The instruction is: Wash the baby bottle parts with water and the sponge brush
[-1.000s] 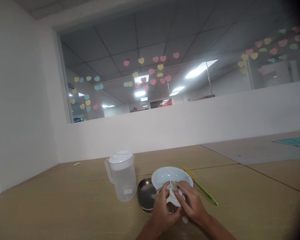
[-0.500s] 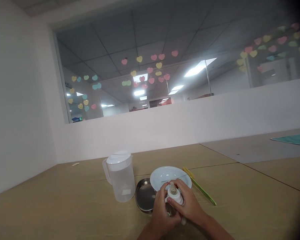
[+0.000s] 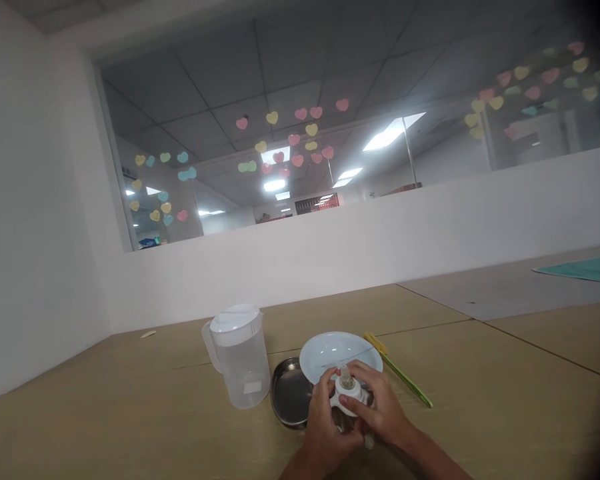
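Both hands are wrapped round a baby bottle (image 3: 349,395) with a white collar, side handles and a clear teat pointing up. My left hand (image 3: 324,427) holds its left side and lower part, while my right hand (image 3: 383,408) grips the collar from the right, thumb across the front. Much of the bottle's body is hidden by the fingers. Just behind the hands sits a pale blue-white bowl (image 3: 325,347). A round metal dish (image 3: 290,393) lies to the left, partly behind my left hand.
A lidded clear pitcher (image 3: 245,367) stands left of the dish. Right of the bowl lies a green-handled brush (image 3: 407,381) with a yellow head. A teal cloth (image 3: 585,268) is at the far right, and a small flat piece (image 3: 149,334) at the back left.
The view has shifted slightly. The fingers of my right hand have moved a little on the bottle's collar, and more of the white handle shows. Both hands still hold the bottle.
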{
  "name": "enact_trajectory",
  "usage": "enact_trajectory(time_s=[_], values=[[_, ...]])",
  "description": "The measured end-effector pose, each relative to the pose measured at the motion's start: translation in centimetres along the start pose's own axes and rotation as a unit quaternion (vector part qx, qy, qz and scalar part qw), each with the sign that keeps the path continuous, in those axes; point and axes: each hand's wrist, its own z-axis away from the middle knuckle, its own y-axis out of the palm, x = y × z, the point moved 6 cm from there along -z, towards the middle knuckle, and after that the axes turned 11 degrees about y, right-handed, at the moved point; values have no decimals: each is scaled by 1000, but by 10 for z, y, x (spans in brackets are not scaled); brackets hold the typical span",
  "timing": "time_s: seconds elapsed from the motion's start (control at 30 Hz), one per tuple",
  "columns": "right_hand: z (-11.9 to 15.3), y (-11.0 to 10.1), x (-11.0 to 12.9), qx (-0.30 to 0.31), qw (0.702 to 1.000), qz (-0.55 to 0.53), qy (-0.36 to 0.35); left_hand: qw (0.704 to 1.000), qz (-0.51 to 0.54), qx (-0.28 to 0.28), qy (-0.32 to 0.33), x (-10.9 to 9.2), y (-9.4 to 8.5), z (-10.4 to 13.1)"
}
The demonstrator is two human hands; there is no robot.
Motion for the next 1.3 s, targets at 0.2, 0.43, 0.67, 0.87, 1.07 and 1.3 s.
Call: enact_trajectory(time_s=[0.2,0.43,0.67,0.87,1.07,1.3], values=[[3,-1,-15,13,998,-41,36,999,19,24,-23,6,0,2],[0,-12,-31,-40,999,8,-18,1000,7,17,-10,4,0,0],[-1,-16,-17,-50,993,100,-41,1000,-6,16,-21,0,0,0],[1,3,0,-12,988,152,-33,1000,1,17,-3,-3,1,-2],[1,3,-5,-2,998,70,5,1000,4,19,3,-2,2,-2],[2,-1,-17,29,996,-45,77,999,20,29,-17,-1,1,-2]])
